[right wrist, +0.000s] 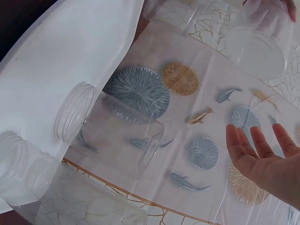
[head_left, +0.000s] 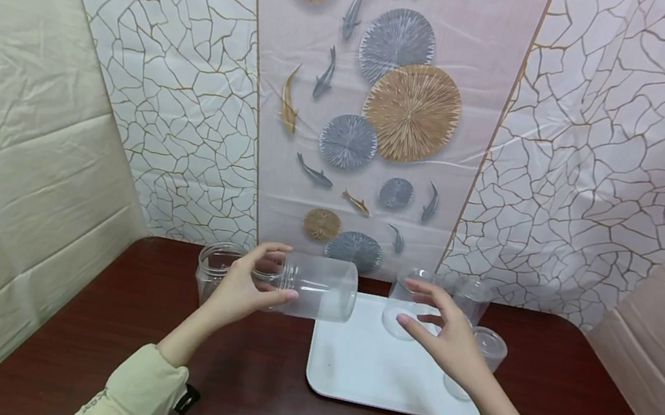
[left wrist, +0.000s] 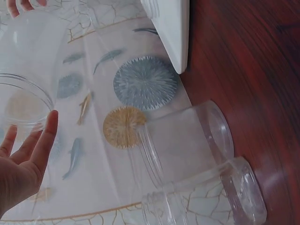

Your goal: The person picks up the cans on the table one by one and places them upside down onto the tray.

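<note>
My left hand grips a clear plastic jar by its threaded mouth end. The jar is held on its side in the air, its base toward the right. In the left wrist view, the fingertips lie along the jar's rim. My right hand is raised over the white tray, fingers apart and loosely bent, with nothing between them. Behind it an upside-down clear jar stands on the tray, threaded mouth down. The right wrist view shows a gap between that hand and the jars.
More clear jars stand at the tray's right side, one at the back and one nearer. Left of the tray, two upright clear jars stand on the dark red table. A patterned cloth hangs behind the table.
</note>
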A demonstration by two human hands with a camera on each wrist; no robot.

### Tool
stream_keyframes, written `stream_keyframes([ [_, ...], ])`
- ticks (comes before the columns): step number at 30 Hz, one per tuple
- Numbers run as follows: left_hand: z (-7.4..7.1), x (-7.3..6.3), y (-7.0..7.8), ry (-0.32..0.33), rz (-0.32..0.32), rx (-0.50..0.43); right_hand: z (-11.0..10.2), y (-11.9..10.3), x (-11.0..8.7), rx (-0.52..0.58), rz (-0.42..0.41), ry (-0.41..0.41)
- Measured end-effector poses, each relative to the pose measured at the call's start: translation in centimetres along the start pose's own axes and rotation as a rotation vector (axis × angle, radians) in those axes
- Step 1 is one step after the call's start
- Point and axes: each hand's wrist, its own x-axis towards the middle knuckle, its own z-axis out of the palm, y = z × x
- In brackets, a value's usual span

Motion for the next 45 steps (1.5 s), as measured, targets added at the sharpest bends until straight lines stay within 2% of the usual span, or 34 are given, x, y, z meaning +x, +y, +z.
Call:
stream_keyframes([
  [14, 1.0, 0.1, 0.8, -0.015, 0.003, -0.123, 0.2, -0.6, 0.2, 0.087, -0.028, 0.021],
  [24, 2.4, 0.1, 2.0, -0.059, 0.077, -0.189, 0.0, -1.0, 0.4, 0.276, -0.005, -0.026],
  [37, 3.5, 0.0, 3.2, -0.079, 0.122, -0.266, 0.2, -2.4, 0.4, 0.494, 0.002, -0.085],
  [45, 4.1, -0.2, 3.6, -0.075, 0.134, -0.263, 0.4, -2.7, 0.4, 0.609, -0.016, -0.118],
])
